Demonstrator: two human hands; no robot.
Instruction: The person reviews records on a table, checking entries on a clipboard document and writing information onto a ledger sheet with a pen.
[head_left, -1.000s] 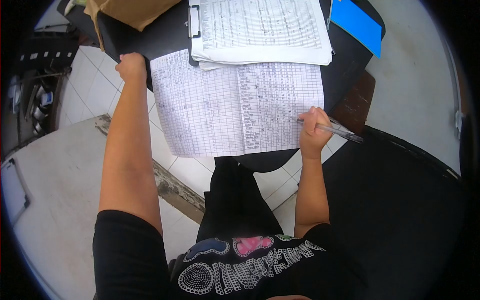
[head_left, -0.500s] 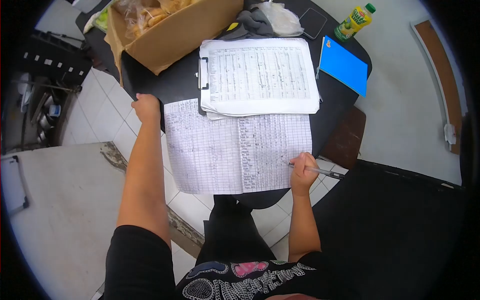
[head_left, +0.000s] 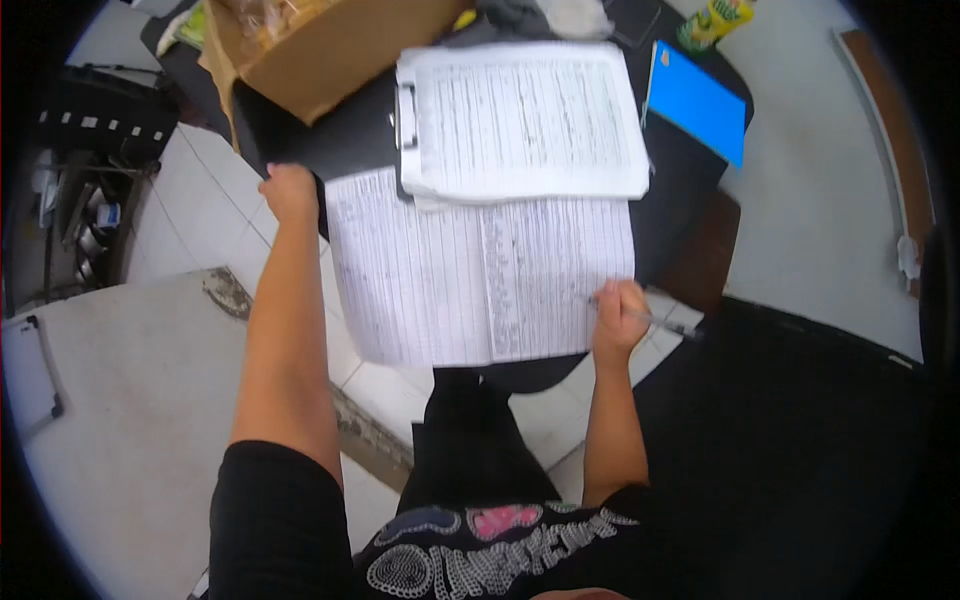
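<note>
My right hand [head_left: 622, 315] is closed on a pen [head_left: 668, 323], its tip at the right page of an open ruled notebook [head_left: 410, 290]. Handwritten rows and columns cover both pages, blurred in this view. My left hand [head_left: 290, 193] is closed at the left edge of the black table [head_left: 290, 140], its fingertips partly hidden. Overlapping the notebook's top is a clipboard [head_left: 407, 115] with a stack of printed sheets [head_left: 530, 125], its metal clip on the left side.
A cardboard box [head_left: 330, 70] with plastic-wrapped bread [head_left: 270, 22] stands at the back left. Right of the clipboard lies a blue notebook [head_left: 697, 102], with a green-yellow bottle [head_left: 712, 25] behind it. A brown chair seat [head_left: 708, 250] sits beside the table's right edge.
The view has tilted and blurred, so the tabletop items appear higher, with the bottle now cut off at the top. Both hands keep nearly the same places at the table edge and notebook.
</note>
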